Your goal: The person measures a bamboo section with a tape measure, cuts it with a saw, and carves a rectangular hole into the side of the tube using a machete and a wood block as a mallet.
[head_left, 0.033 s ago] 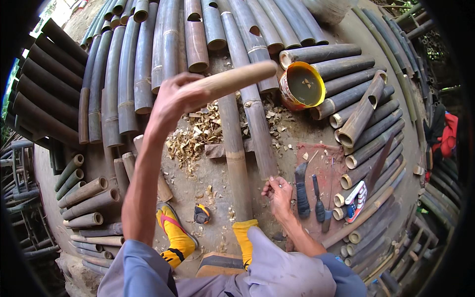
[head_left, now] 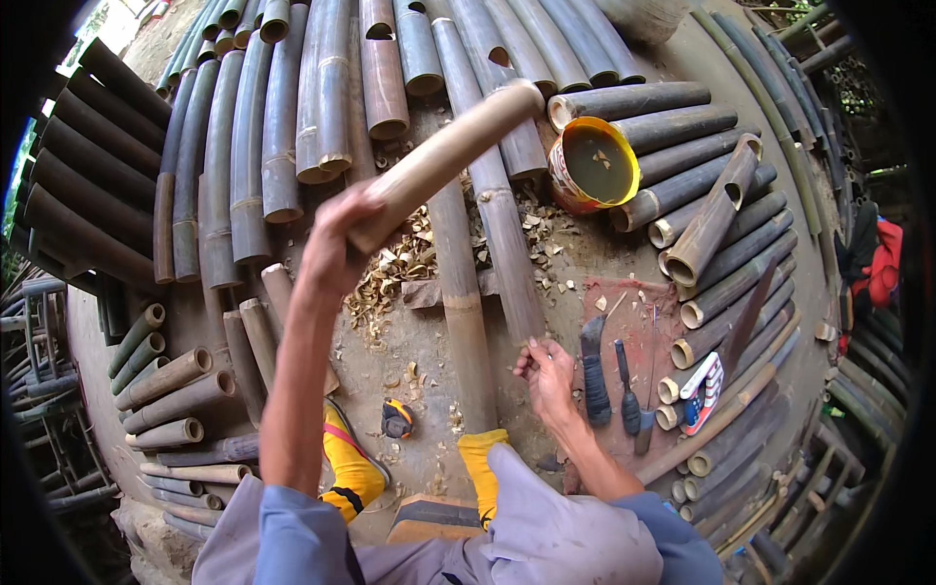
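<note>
My left hand [head_left: 343, 226] is raised and wrapped round one end of a thick, pale bamboo piece [head_left: 448, 161], which slants up to the right and is slightly blurred. Lower down, my right hand [head_left: 549, 375] has its fingers pinched together. It is close to the near end of a long bamboo pole [head_left: 512, 253]; whatever the fingers hold is too small to make out. Left of that pole lies another bamboo pole [head_left: 468, 331], running down to my foot in a yellow sock [head_left: 482, 468]. Both poles cross a small wood block [head_left: 421, 294].
Cut bamboo tubes [head_left: 283, 146] line the far side, with more tubes [head_left: 673, 100] at right. A yellow-rimmed bucket [head_left: 634, 175] holds murky liquid. Shavings [head_left: 385, 292] cover the ground. A dark-handled blade [head_left: 594, 370] and chisel [head_left: 627, 390] lie on a red mat [head_left: 665, 341]. A tape measure [head_left: 397, 418] lies between my feet.
My left hand has shifted slightly down and right, and the bamboo piece has tilted more steeply, its far end still up right. My right hand has barely moved.
</note>
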